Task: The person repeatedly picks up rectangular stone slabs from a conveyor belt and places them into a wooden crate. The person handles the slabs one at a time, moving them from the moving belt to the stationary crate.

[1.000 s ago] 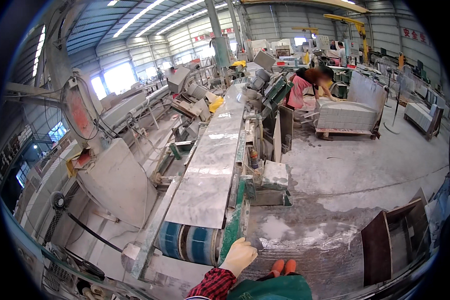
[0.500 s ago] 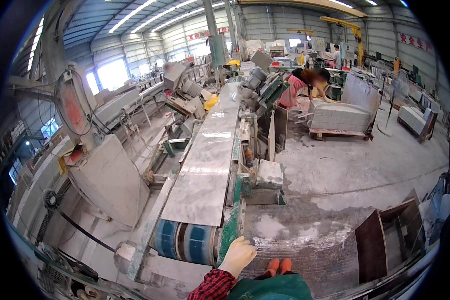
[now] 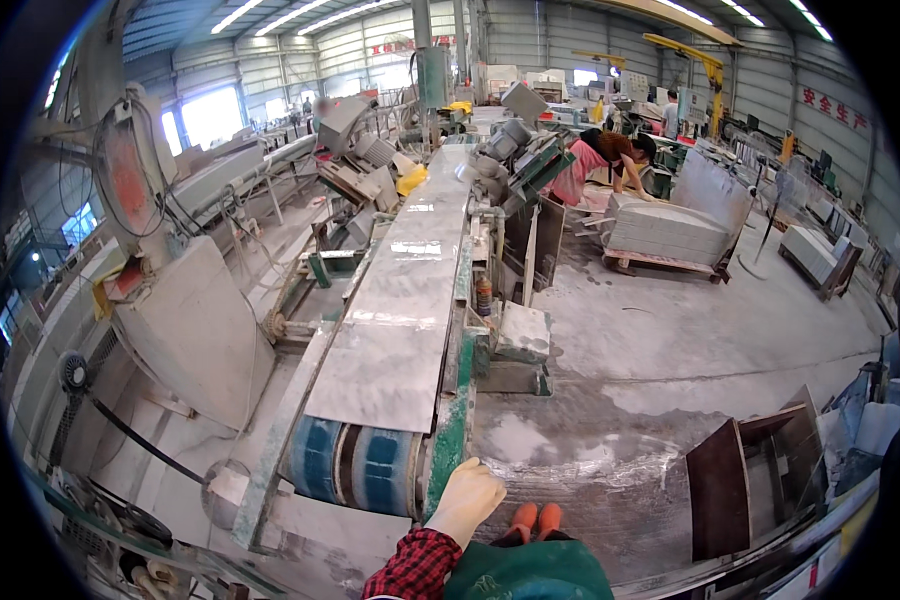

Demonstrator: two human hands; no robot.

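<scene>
My left hand (image 3: 467, 499), in a cream glove below a red-and-black checked cuff, is at the near end of the conveyor's green side rail (image 3: 454, 420). Its fingers look curled in a fist, and whatever they may hold is hidden. Just left of it are the conveyor's blue-banded rollers (image 3: 385, 470). A wet, pale grey-veined stone slab (image 3: 380, 370) lies flat on the conveyor, its near edge by the rollers. My right hand is out of the picture.
Tilted motors (image 3: 510, 138) flank the conveyor further up. At right stand a dark brown open box frame (image 3: 718, 490) and a pallet of stacked slabs (image 3: 670, 232), where a person (image 3: 625, 155) bends over. A large pale panel (image 3: 195, 335) leans at left. The floor (image 3: 610, 440) is wet.
The whole view has shifted slightly, so things sit further left. My left hand stays by the rail's end, and the slab keeps its place by the rollers.
</scene>
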